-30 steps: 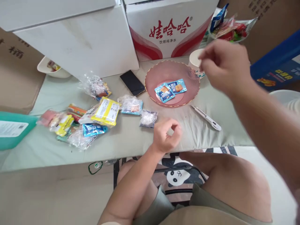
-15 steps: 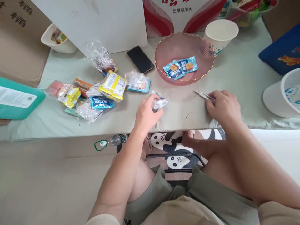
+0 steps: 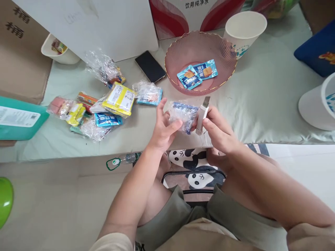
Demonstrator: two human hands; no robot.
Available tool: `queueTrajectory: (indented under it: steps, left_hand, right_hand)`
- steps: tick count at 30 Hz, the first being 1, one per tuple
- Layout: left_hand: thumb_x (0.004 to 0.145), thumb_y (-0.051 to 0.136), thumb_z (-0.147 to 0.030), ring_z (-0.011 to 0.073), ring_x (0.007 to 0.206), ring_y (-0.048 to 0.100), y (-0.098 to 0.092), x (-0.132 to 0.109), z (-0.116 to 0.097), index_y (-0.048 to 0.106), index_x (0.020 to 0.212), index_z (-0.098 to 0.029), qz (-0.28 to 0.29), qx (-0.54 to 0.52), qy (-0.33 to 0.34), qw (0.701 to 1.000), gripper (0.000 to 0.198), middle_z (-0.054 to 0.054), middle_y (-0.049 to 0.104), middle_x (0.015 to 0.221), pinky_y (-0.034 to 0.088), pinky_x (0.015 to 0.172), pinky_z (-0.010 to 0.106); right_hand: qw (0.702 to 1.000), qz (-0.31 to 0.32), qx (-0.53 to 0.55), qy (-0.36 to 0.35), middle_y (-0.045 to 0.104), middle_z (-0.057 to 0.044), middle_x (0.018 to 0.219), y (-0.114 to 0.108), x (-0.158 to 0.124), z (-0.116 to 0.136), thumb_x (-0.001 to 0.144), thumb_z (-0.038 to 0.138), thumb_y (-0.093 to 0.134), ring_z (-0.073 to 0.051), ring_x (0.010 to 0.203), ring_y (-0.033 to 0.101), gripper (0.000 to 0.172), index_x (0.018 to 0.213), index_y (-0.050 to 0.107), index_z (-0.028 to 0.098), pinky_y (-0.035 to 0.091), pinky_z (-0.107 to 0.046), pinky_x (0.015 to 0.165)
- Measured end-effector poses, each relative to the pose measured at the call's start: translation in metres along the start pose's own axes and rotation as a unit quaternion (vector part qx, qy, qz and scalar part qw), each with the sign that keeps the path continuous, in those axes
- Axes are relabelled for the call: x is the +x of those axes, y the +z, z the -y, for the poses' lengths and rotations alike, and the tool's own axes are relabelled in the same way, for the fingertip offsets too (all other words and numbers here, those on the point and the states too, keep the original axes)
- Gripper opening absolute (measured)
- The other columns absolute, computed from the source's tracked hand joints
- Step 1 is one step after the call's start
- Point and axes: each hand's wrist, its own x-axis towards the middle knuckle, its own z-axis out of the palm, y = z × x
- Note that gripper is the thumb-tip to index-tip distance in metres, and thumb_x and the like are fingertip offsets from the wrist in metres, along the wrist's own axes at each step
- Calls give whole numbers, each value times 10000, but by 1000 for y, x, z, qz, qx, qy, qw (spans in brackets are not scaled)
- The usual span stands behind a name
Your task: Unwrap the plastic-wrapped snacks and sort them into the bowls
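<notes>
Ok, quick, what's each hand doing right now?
Left hand: holding a plastic-wrapped packet, thumb on top.
Right hand: closed on a utility knife, blade showing.

One cutter (image 3: 201, 119); one bowl (image 3: 195, 45); two cups (image 3: 235, 40) (image 3: 314, 108), seemingly

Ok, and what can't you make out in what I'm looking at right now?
All in the head view:
Plastic-wrapped packet: its print is covered by crumpled film and the left hand.
Utility knife in the right hand: its far side faces away; I can't tell whether it touches the packet.
Right-hand paper cup: cut off by the right edge.
Green object, lower left: cut off by the left edge, so unidentifiable.
</notes>
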Motion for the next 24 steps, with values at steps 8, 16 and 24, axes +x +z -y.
queueTrajectory:
  steps: [8,16,24]
  left_hand:
    - [612,939,-438,218,962,715,-4,4,-13,629,1112,-227,-18,-22,-55,998,625,59,727,1077,610,787,329]
    - [695,889,-529,158,953,655,-15,9,1,564,1172,-306,-77,45,-19,996,619,-6,641,1151,586,761,290]
    - [762,843,-602,176,939,624,-12,6,12,569,1208,-335,-48,133,94,986,587,14,624,1096,510,835,300]
  right_hand:
    - [996,17,38,74,511,100,604,-3,5,-9,980,599,592,-111,486,453,377,972,387,283,361,-260,481]
    - [988,9,-27,153,483,45,602,6,4,-7,1012,683,377,-124,535,436,524,930,598,215,371,-298,547]
    - [972,66,29,223,406,47,578,9,2,-6,948,764,451,-118,525,374,581,816,591,216,332,-270,501]
